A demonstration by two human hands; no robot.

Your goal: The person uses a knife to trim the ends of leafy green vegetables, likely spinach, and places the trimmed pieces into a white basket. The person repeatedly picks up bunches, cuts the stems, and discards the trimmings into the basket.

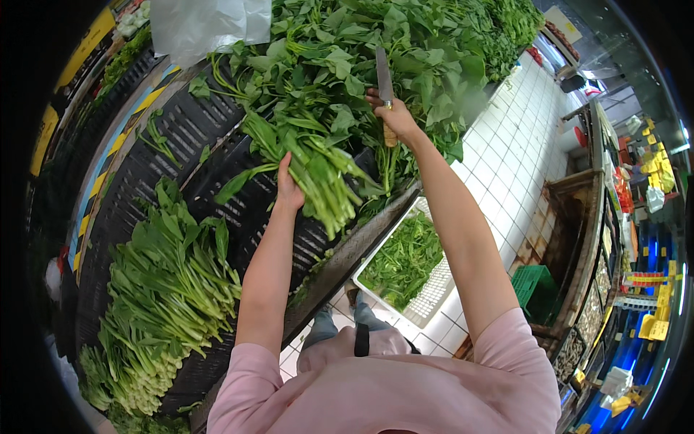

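Note:
My left hand (289,187) grips a bunch of leafy green vegetables (320,182), its pale cut stems pointing toward me and to the right. In my right hand (399,120) is a knife (385,76) with a wooden handle, its blade pointing away from me. The knife is above a big heap of leafy greens (336,59), which covers the far part of the display. Black slotted plastic crates (203,111) lie under and beside the bunch. More bunched greens (168,266) are stacked in a row at the left.
A white plastic basket (434,309) of loose leaves stands on the tiled floor (493,157) by my feet. The display's raised edge (347,257) runs between me and the crates. A plastic bag (211,27) lies at the far left. Behind the aisle stands a green crate (534,287).

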